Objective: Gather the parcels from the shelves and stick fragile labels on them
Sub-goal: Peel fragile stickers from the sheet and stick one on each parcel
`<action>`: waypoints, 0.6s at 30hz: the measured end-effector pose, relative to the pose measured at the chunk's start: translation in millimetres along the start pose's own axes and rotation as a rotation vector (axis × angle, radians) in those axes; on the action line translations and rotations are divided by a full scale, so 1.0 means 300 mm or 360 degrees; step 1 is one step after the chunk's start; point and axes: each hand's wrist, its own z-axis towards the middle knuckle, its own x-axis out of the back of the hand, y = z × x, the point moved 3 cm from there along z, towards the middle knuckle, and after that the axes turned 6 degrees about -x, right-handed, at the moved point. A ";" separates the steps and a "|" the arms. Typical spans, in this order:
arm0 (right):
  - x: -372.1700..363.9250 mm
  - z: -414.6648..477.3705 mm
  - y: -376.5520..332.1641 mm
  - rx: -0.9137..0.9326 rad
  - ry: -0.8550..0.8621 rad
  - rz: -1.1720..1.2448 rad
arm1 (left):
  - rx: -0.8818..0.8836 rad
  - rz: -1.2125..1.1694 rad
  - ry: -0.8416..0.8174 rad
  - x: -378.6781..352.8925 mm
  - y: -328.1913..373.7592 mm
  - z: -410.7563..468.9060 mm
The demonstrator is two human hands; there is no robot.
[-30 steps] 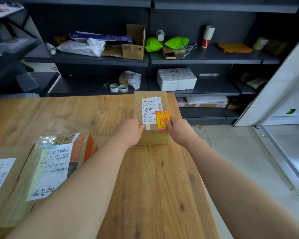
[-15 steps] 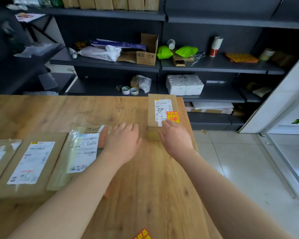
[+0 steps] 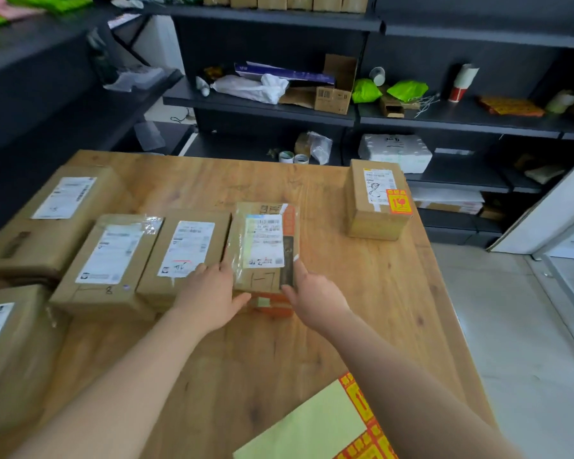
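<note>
A brown parcel wrapped in clear tape (image 3: 262,246), with a white shipping label and an orange side, lies mid-table. My left hand (image 3: 209,299) grips its near-left corner, and my right hand (image 3: 312,296) presses its near-right edge. A small brown box (image 3: 375,207) stands at the far right of the table (image 3: 362,309), with an orange fragile sticker (image 3: 400,202) on its top. A sheet of orange fragile labels (image 3: 362,402) on green backing lies at the near edge, partly under my right forearm.
Left of the held parcel, several brown boxes lie in a row, the nearest (image 3: 186,250) touching it. Dark shelves (image 3: 262,106) behind the table hold bags, an opened carton, tape rolls and a white foam box (image 3: 395,152). Tiled floor lies to the right.
Both hands have left the stickered box at the far right and moved left onto the taped parcel. The view has pulled back, showing more boxes and the label sheet.
</note>
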 end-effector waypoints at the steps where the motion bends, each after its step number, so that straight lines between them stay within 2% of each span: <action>1: -0.014 -0.007 -0.006 -0.0058 -0.0013 0.0057 | -0.0045 -0.0012 0.0016 -0.006 0.002 -0.002; 5: -0.020 -0.083 -0.001 -0.0190 0.0041 0.0126 | -0.0164 -0.0108 0.0143 -0.034 0.023 -0.025; 10: -0.011 -0.286 -0.006 -0.0279 0.0018 0.0081 | -0.0297 -0.0187 0.0155 -0.065 0.056 -0.158; 18: -0.091 -0.549 -0.112 -0.0204 0.0030 0.0002 | -0.0307 -0.0225 0.0210 -0.122 -0.010 -0.458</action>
